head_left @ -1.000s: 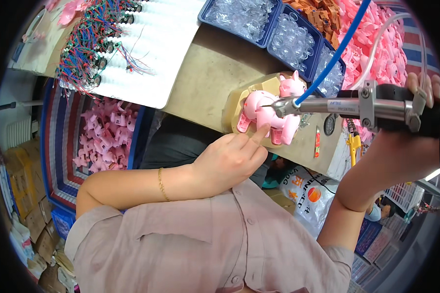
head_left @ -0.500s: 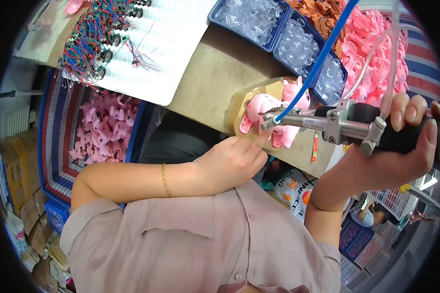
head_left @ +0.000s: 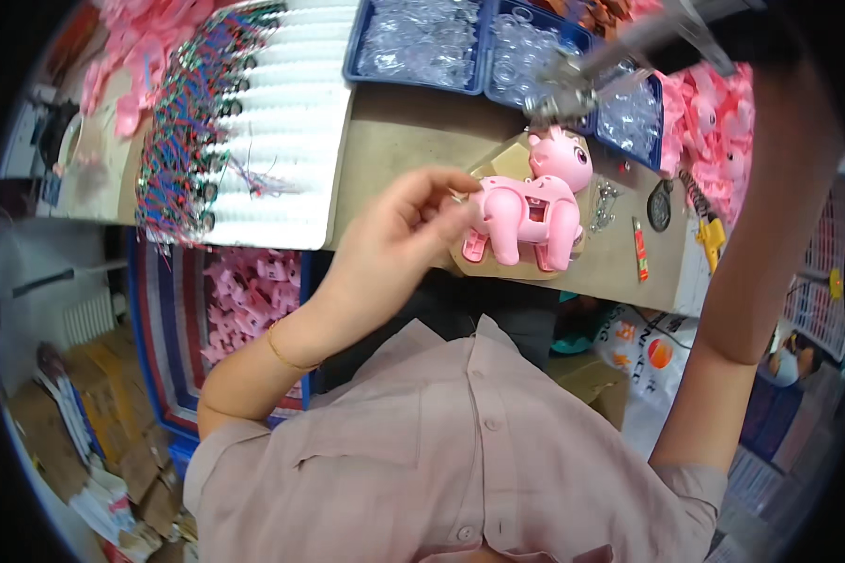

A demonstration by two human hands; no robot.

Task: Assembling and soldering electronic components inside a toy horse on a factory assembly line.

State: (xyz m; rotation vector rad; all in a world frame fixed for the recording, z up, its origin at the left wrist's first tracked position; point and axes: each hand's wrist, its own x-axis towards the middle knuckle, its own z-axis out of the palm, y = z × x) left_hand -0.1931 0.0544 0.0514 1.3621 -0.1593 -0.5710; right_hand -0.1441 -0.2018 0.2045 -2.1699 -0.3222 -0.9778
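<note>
A pink animal toy (head_left: 540,211), with legs, a head with a big eye and a rectangular opening in its side, lies in a tan holder (head_left: 498,169) on the table. Next to its rear end is my left hand (head_left: 399,235), fingers curled and slightly blurred, with a small shiny metal piece (head_left: 458,198) at thumb and fingertips. My right hand (head_left: 798,89), dark and smeared by motion at the upper right, is round the black grip of an air screwdriver (head_left: 620,61). The tool's blurred metal front hangs above the toy's head, apart from it.
Small screws (head_left: 604,205), a black round piece (head_left: 660,205), a red tube (head_left: 639,249) and a yellow-handled tool (head_left: 712,239) lie right of the holder. Blue trays (head_left: 483,70) of clear parts stand behind. Wired parts (head_left: 197,122) on a white ribbed tray are left; pink parts (head_left: 249,300) fill a bin below.
The screwdriver has lifted off the toy and swung up and away with my right hand. My left hand has moved from the toy's underside to its rear, leaving the toy's side exposed.
</note>
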